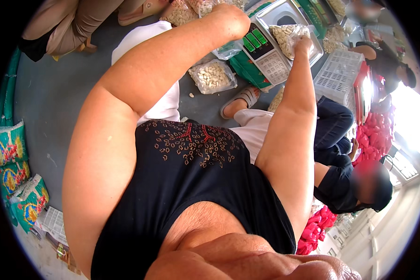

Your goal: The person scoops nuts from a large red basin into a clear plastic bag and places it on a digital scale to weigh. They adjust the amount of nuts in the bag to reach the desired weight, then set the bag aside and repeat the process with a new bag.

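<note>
My right hand (303,44) grips the gathered top of a clear plastic bag (284,37) full of pale, bean-like pieces. That bag rests on the metal pan (268,15) of a digital weighing scale, whose green-lit display (254,41) and keypad (273,66) face me. My left arm reaches across to the near-left side of the scale. Its wrist (236,21) bends away, so the fingers of my left hand are hidden. Below that forearm, another clear bag of pale pieces (212,75) lies on the grey floor, near an empty-looking plastic bag (229,49).
More filled bags (180,13) lie beyond my left forearm. A white plastic crate (337,71) stands right of the scale. A co-worker in dark clothes (336,182) sits at my right, near pink bags (374,136). Green printed sacks (12,143) stand at far left.
</note>
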`<state>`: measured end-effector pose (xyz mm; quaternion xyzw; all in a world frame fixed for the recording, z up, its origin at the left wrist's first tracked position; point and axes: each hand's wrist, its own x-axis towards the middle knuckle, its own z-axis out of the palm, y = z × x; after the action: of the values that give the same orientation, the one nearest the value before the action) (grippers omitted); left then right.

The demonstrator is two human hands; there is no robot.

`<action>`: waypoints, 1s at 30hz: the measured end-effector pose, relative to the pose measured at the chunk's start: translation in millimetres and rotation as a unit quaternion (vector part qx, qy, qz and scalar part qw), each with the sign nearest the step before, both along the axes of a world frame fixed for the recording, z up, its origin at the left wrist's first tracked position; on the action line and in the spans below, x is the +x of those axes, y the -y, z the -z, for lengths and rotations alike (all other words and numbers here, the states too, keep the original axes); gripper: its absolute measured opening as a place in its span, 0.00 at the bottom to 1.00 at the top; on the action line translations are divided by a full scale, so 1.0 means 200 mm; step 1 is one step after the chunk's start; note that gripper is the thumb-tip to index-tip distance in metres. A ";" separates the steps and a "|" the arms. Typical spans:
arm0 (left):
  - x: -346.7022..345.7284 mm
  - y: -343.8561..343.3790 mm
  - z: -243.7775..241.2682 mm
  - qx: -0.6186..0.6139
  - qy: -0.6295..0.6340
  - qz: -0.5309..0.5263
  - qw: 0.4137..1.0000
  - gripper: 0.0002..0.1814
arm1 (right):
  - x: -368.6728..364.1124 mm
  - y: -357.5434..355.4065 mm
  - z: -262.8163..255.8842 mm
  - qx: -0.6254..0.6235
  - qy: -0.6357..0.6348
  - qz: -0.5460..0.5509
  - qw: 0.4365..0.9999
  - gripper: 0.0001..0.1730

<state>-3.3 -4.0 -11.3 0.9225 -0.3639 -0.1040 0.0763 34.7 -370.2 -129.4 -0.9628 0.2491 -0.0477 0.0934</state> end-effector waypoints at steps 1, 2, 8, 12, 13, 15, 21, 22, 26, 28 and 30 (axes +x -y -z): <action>0.00 -0.01 -0.01 0.007 -0.005 0.003 1.000 0.11 | 0.00 -0.01 -0.03 0.031 0.011 0.019 0.999 0.15; 0.00 -0.01 0.01 0.002 -0.001 -0.003 1.000 0.10 | 0.00 -0.03 -0.05 0.061 0.021 0.039 0.997 0.15; -0.01 -0.02 -0.03 -0.020 0.002 0.011 1.000 0.10 | -0.06 0.01 -0.10 -0.032 0.043 -0.006 0.999 0.13; -0.01 -0.02 -0.04 -0.011 -0.008 0.002 1.000 0.10 | -0.07 0.03 -0.17 0.112 0.111 0.005 0.988 0.12; -0.01 -0.02 -0.01 -0.008 -0.011 -0.006 1.000 0.10 | -0.09 -0.08 -0.25 0.209 0.131 0.029 0.969 0.11; 0.00 0.00 0.02 -0.026 -0.004 -0.021 0.999 0.11 | -0.20 -0.29 -0.42 0.409 0.160 0.024 0.898 0.13; 0.01 0.00 0.05 -0.029 -0.003 -0.041 0.999 0.12 | -0.45 -0.93 -0.28 0.671 -0.130 -0.122 0.720 0.13; 0.00 0.00 0.03 -0.022 0.000 -0.037 0.999 0.12 | -0.47 -1.03 -0.20 0.693 -0.139 -0.114 0.699 0.10; -0.02 0.01 -0.07 0.018 -0.028 0.001 0.999 0.13 | -0.50 -1.24 0.08 0.776 -0.039 0.003 0.630 0.08; 0.03 0.02 0.05 0.045 -0.001 -0.004 0.999 0.13 | -0.50 -1.34 0.08 0.794 0.019 0.040 0.606 0.07; 0.04 0.03 0.10 0.022 -0.007 -0.020 1.000 0.13 | -0.49 -1.37 0.06 0.787 0.049 0.066 0.611 0.07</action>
<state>5.3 -10.4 -30.9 0.9303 -0.3424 -0.1166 0.0608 -63.1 -95.9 -141.3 -0.4963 0.2491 0.1135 0.8239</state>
